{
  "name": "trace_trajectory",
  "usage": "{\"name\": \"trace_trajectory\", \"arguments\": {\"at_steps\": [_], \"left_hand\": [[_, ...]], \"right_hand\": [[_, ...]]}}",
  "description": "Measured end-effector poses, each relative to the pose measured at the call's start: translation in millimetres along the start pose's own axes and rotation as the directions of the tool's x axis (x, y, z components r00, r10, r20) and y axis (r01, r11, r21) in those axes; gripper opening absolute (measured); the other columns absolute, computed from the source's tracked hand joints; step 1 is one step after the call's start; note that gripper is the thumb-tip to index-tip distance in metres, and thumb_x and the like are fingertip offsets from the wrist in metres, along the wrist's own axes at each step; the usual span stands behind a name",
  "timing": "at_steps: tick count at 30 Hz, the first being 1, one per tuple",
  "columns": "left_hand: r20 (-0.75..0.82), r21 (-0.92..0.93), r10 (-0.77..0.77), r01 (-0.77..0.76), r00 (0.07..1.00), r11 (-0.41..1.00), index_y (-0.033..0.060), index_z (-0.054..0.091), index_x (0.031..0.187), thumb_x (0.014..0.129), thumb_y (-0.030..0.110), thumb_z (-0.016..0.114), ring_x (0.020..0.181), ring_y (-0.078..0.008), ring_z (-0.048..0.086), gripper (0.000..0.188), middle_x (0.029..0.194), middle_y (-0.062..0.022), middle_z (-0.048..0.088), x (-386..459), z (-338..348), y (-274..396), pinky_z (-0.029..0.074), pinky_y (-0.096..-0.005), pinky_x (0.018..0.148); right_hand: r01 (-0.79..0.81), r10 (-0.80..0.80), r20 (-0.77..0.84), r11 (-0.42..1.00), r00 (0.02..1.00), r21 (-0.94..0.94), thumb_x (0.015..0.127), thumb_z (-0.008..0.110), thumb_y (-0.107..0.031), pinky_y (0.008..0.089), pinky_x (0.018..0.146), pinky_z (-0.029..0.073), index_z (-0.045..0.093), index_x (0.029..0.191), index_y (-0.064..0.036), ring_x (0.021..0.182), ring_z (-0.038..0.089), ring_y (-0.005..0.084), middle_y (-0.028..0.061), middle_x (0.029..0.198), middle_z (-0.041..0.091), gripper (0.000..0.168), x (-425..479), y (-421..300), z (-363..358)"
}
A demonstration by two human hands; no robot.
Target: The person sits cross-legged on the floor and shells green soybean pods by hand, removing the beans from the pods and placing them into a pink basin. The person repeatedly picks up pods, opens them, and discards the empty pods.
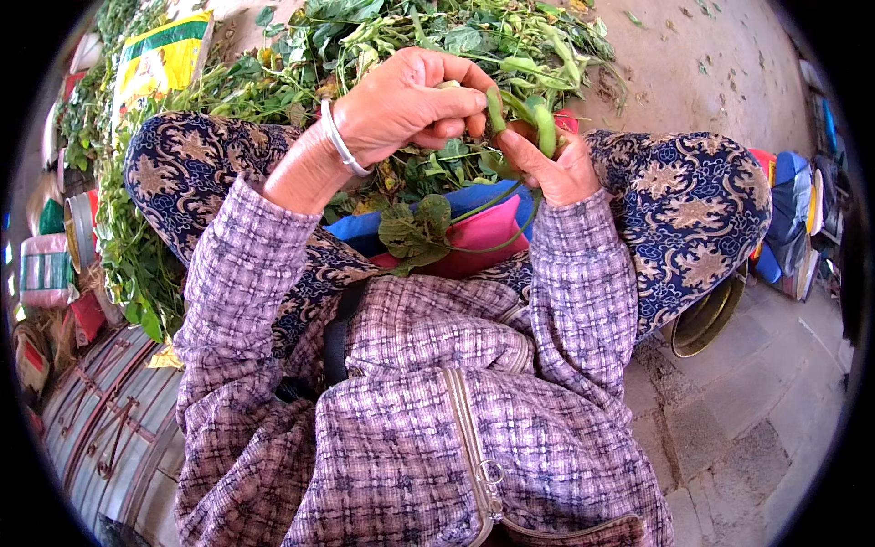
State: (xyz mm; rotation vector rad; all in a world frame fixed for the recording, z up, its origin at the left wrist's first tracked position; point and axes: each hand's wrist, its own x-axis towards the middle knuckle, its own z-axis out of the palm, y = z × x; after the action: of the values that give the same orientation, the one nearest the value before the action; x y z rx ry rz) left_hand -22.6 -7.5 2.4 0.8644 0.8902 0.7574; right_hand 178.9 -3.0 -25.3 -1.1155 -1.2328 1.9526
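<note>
My left hand [417, 102], with a silver bangle [338, 140] at the wrist, pinches a green bean pod [495, 109] between thumb and forefinger. Another pale pod [448, 84] shows partly inside its curled fingers. Close beside it, my right hand [550, 164] grips a green bean stem [482, 205] with a plump pod [545, 130] standing up by the thumb. The stem's lower end hangs towards my lap and carries wilted leaves [413, 229]. Beneath it lie a pink item [489, 229] and a blue item [369, 229], both partly hidden. Beyond my hands spreads a heap of bean plants [465, 41].
A yellow and green printed bag [164, 58] rests on the plants at left. Metal scrollwork [109, 410] lies at lower left. By my right knee are a round metal container [707, 318] and assorted items [789, 205]. Loose leaf bits dot the concrete floor [697, 75].
</note>
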Motion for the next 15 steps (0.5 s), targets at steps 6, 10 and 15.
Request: {"name": "trace_trajectory", "arguments": {"at_steps": [6, 10, 15], "left_hand": [[-0.038, -0.114, 0.121, -0.125, 0.992, 0.986, 0.0023, 0.056, 0.087, 0.082, 0.012, 0.048, 0.048, 0.0013, 0.036, 0.014, 0.065, 0.0022, 0.051, 7, 13, -18, 0.026, -0.0136, 0.043], [0.024, -0.011, 0.103, -0.103, 0.994, 0.995, 0.0031, 0.056, 0.092, 0.083, 0.016, 0.05, 0.05, 0.0019, 0.038, 0.017, 0.065, 0.0029, 0.051, 0, 10, -6, 0.025, -0.0126, 0.043], [0.06, 0.169, 0.056, -0.065, 0.997, 0.983, 0.0047, 0.055, 0.094, 0.083, 0.022, 0.056, 0.05, 0.0022, 0.038, 0.02, 0.066, 0.0053, 0.051, -4, 10, 8, 0.025, -0.0127, 0.042]], "right_hand": [[0.023, -0.035, 0.109, 0.994, 0.993, 0.102, 0.08, 0.064, -0.021, 0.0163, 0.05, 0.034, 0.062, 0.093, -0.003, 0.057, 0.046, 0.0017, -0.0013, 0.072, 0.06, 0.022, 1, 11, -4], [0.033, -0.041, 0.066, 0.993, 0.997, 0.115, 0.081, 0.063, -0.021, 0.0159, 0.047, 0.032, 0.062, 0.093, -0.004, 0.054, 0.043, 0.0013, -0.0022, 0.071, 0.059, 0.022, -2, 7, -2], [0.053, -0.08, 0.098, 0.965, 0.992, 0.257, 0.081, 0.062, -0.014, 0.0184, 0.053, 0.038, 0.061, 0.096, -0.002, 0.059, 0.047, 0.0037, -0.0011, 0.076, 0.06, 0.019, -2, 7, 2]]}}
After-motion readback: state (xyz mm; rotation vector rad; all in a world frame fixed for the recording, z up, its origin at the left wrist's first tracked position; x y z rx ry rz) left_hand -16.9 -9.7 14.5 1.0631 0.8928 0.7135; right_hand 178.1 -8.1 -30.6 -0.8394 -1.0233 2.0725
